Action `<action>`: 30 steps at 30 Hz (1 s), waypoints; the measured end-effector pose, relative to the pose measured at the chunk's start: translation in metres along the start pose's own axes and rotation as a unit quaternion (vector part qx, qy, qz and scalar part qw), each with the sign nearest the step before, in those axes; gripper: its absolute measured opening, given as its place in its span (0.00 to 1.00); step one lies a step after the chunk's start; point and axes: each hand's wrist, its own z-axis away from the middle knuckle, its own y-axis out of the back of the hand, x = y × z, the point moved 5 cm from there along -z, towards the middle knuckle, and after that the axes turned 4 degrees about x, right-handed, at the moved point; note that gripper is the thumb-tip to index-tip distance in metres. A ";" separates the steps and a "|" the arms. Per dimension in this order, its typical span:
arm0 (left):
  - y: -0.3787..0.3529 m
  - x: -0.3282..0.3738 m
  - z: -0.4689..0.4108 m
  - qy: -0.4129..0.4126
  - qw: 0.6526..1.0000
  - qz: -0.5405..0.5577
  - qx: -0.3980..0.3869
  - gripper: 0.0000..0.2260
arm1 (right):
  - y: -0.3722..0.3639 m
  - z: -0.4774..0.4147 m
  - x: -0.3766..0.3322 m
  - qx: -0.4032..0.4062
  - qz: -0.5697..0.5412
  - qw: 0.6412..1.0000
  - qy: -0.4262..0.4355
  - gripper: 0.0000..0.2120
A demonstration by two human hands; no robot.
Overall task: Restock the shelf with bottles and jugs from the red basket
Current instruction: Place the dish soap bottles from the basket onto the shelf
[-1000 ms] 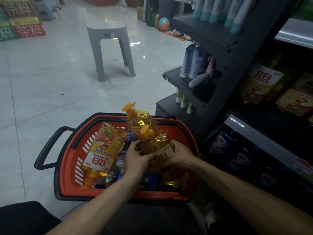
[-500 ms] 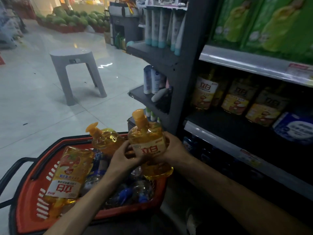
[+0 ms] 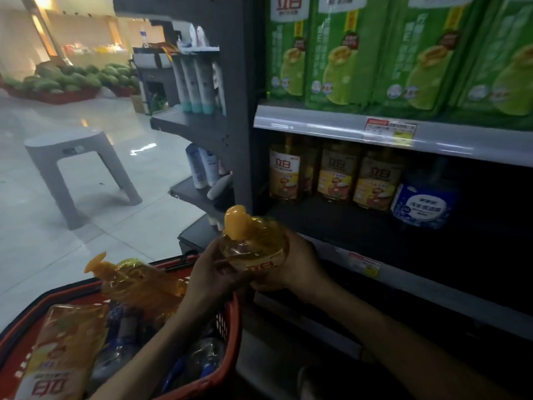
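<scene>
Both hands hold one yellow bottle [image 3: 253, 243] with an orange pump cap, lifted above the right rim of the red basket [image 3: 230, 330]. My left hand [image 3: 210, 272] grips its left side and my right hand [image 3: 297, 264] cups its right side. The basket sits at the lower left and holds two more yellow bottles [image 3: 138, 281] and several blue-capped clear bottles [image 3: 199, 362]. In front stands the dark shelf [image 3: 340, 223], with three yellow bottles [image 3: 336, 174] and a blue jug [image 3: 424, 203] at its back.
Green refill packs [image 3: 403, 53] fill the shelf above, behind a grey price rail [image 3: 317, 129]. A side rack [image 3: 202, 122] with tubes and white bottles juts out to the left of the shelf. A grey plastic stool [image 3: 75, 168] stands on the tiled floor.
The bottle has risen out of the basket and moved right toward the shelf, held by both hands. The view has tilted up and right, showing more of the shelves.
</scene>
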 end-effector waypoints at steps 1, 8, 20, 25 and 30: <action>-0.007 0.005 -0.007 -0.008 1.000 -0.001 0.000 0.26 | 0.008 -0.001 0.002 0.026 0.000 1.000 0.000 0.37; -0.066 0.051 -0.048 -0.093 0.995 0.016 -0.011 0.31 | 0.066 -0.018 0.018 0.182 0.068 0.981 0.024 0.35; -0.151 0.069 -0.129 -0.159 0.985 0.037 -0.057 0.31 | 0.112 -0.074 0.083 0.323 -0.013 0.941 -0.103 0.27; -0.170 0.075 -0.144 -0.144 0.987 0.044 -0.064 0.27 | 0.118 -0.084 0.086 0.383 -0.050 0.919 -0.083 0.37; -0.181 0.070 -0.161 -0.109 0.989 0.088 -0.057 0.24 | 0.118 -0.098 0.085 0.417 -0.085 0.903 -0.066 0.30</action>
